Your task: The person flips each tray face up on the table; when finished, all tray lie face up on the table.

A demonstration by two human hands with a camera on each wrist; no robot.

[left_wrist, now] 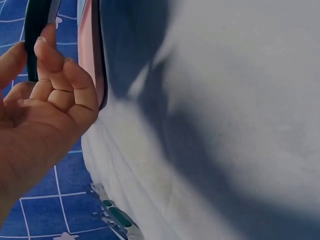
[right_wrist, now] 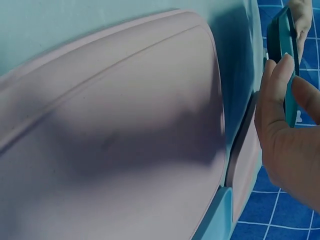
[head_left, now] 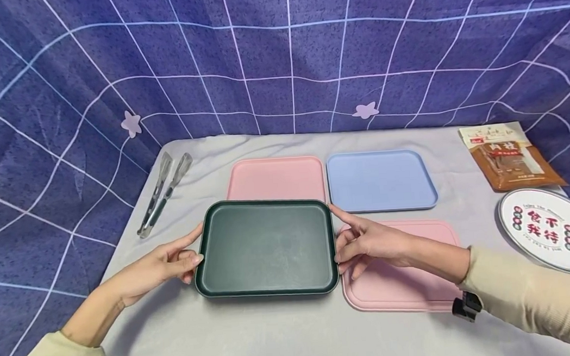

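A dark green rectangular tray (head_left: 270,249) is held up off the table between both hands, its inside facing up. At its left edge my left hand (head_left: 155,270) pinches the rim between thumb and fingers, also seen in the left wrist view, where the tray (left_wrist: 33,45) shows as a narrow strip. My right hand (head_left: 374,243) grips the opposite edge, index finger along the far corner. In the right wrist view the tray (right_wrist: 287,55) stands clear of the table, with shadow below. It partly covers a pink tray (head_left: 277,177) in the head view.
Right of that pink tray lies a blue tray (head_left: 380,180). A pink tray or lid (head_left: 399,288) lies beneath my right forearm. Metal tongs (head_left: 163,196) rest at the left. At the right are a brown food packet (head_left: 511,158) and a round white plate-like item (head_left: 553,232) with red characters.
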